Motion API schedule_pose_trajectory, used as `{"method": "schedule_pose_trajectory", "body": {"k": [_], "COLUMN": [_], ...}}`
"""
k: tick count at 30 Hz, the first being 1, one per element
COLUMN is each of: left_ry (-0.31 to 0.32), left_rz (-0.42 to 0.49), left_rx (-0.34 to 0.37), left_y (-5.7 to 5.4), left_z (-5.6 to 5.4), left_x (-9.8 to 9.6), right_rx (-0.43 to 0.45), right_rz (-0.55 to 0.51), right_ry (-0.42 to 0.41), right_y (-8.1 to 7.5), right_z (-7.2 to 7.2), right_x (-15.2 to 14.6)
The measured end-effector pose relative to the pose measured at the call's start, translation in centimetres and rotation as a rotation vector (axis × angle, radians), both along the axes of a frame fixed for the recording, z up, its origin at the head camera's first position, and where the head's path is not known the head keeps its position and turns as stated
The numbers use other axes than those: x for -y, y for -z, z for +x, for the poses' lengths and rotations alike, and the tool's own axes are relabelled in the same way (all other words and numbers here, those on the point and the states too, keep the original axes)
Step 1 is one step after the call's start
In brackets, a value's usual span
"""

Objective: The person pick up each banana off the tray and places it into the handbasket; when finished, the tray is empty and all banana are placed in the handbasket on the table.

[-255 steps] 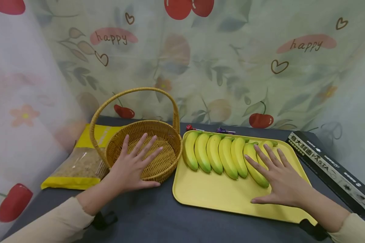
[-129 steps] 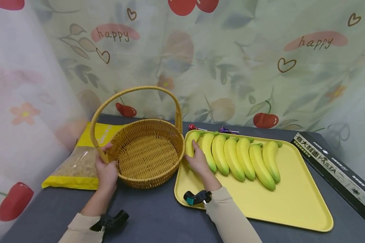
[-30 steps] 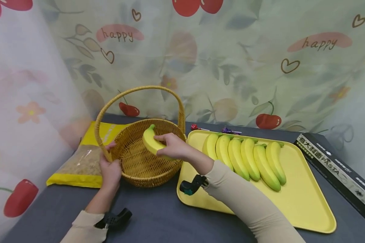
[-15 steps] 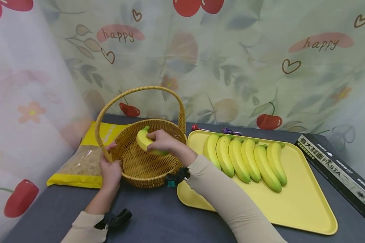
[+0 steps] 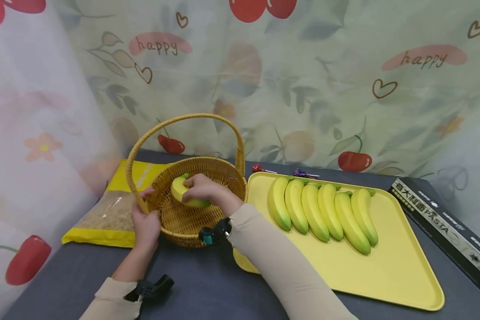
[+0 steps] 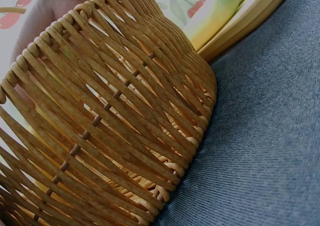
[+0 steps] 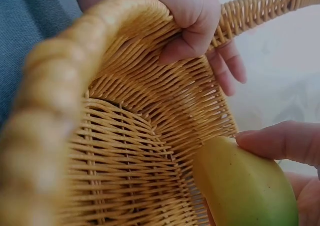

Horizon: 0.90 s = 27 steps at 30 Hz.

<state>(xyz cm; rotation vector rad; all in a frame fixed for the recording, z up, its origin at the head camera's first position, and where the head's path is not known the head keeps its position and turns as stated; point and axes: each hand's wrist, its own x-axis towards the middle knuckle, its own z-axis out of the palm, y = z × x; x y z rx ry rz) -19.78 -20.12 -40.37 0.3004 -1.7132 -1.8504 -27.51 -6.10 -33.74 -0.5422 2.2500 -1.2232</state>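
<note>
A wicker basket point(image 5: 186, 240) with a tall arched handle stands left of centre. At its left side my left hand point(image 5: 146, 229) grips the rim by the foot of the handle, thumb inside in the right wrist view and other fingers outside. My right hand point(image 5: 204, 189) pinches a yellow banana point(image 5: 178, 189) with green ends, holding it inside the basket toward the left wall. In the right wrist view, the thumb point(image 7: 280, 141) presses on the banana point(image 7: 245, 186), and the woven floor shows beneath. The left wrist view is mostly the basket's outer wall point(image 6: 115, 90).
A yellow tray point(image 5: 388, 275) right of the basket bears a row of several bananas point(image 5: 310, 211). A yellow bag point(image 5: 108, 218) lies behind the basket's left side. Two lollipops point(image 5: 300, 173) lie behind the tray, and a black pasta box point(image 5: 444, 231) lies to its right.
My right hand took the leftmost banana from the tray and carried it left into the basket, moving further left and slightly lower lately. My left hand went to the basket rim and stays there.
</note>
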Motion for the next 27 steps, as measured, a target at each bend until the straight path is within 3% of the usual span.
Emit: {"method": "schedule_pose_trajectory", "body": {"k": [6,11,27], "left_ry": [0.015,-0.009,-0.001], "left_rz": [-0.002,-0.005,0.024], "left_rx": [-0.002,0.001,-0.024], "left_y": [0.3,0.2,0.0], "left_z": [-0.2,-0.1,0.0], "left_x": [-0.1,0.1,0.2], "right_rx": [0.006,-0.018,0.017], "right_rz": [0.067,0.105,0.227], "right_ry": [0.015,-0.023,-0.119], "right_y": [0.2,0.1,0.6], "right_z": [-0.1,0.2,0.1], "right_x": [0.8,1.3,2.0]}}
